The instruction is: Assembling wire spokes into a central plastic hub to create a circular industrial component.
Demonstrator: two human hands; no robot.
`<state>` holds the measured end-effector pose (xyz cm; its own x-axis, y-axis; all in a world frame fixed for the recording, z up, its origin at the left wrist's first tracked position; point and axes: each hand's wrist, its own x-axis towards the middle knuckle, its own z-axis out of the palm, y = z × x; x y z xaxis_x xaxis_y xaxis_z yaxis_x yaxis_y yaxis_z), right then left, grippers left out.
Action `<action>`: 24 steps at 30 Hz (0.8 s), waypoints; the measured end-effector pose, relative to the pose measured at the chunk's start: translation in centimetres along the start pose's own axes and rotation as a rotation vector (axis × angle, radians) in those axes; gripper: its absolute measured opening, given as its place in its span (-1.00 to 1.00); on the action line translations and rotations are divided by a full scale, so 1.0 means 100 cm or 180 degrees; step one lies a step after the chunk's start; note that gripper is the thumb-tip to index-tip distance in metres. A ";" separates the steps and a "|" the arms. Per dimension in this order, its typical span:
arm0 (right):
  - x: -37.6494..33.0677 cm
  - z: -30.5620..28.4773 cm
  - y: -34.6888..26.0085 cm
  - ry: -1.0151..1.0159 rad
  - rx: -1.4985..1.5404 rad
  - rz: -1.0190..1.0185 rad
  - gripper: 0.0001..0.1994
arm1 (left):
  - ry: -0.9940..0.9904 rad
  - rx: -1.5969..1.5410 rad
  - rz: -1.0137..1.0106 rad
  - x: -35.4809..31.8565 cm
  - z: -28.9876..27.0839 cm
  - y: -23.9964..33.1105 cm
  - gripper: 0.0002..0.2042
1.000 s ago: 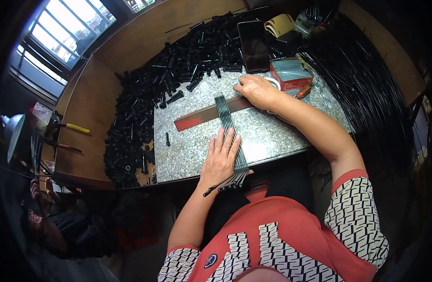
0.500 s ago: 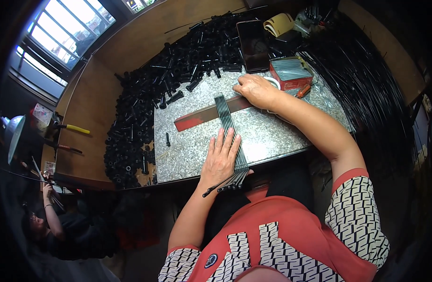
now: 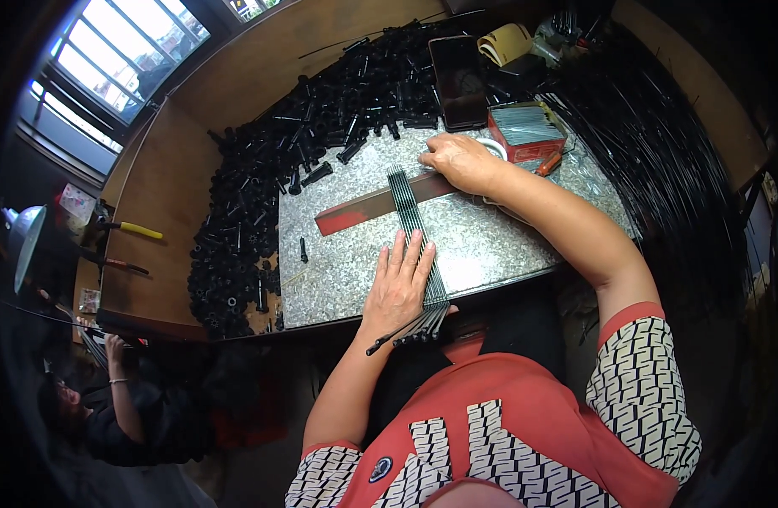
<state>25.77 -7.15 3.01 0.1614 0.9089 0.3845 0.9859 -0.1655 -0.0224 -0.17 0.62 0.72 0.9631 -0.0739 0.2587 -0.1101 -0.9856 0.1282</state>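
Note:
A row of thin black rods [image 3: 411, 207] lies side by side across a red and dark flat bar [image 3: 347, 213] on a speckled stone slab [image 3: 321, 279]. My left hand [image 3: 397, 284] rests on the rods near the slab's front edge, fingers stretched over them. What seems to be its thumb tip shows beneath on their right side. Thicker black rod ends fan out past the edge. My right hand [image 3: 463, 162] is closed at the bar's right end, beside a white round rim [image 3: 496, 147]. Whatever its fingers hold is hidden.
Black metal parts [image 3: 245, 203] are heaped along the left and back. A phone [image 3: 458, 82] stands behind my right hand, near a red box of thin rods [image 3: 526, 131] and an orange-handled tool [image 3: 548, 164]. Long dark rods [image 3: 660, 152] fill the right side. Another person [image 3: 122, 406] works at lower left.
My hands and the rods keep their places. At the lower left, the other person's raised arm has shifted to the right.

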 end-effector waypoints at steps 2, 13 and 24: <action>0.001 0.000 0.000 -0.0022 0.0034 0.0024 -0.75 | -0.0004 -0.0008 -0.0003 0.000 0.000 0.000 0.01; 0.008 0.002 -0.003 0.0052 -0.0213 -0.0135 -0.75 | 0.0017 -0.0033 0.0013 0.000 0.000 0.000 0.01; 0.010 0.000 -0.003 0.0014 -0.0276 -0.0210 -0.74 | -0.0027 -0.0028 -0.0021 0.000 -0.003 0.001 0.01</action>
<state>25.65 -6.16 3.39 0.0960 0.9172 0.3866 0.9869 -0.1382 0.0830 -0.20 0.54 1.02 0.9659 -0.0686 0.2497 -0.1057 -0.9847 0.1384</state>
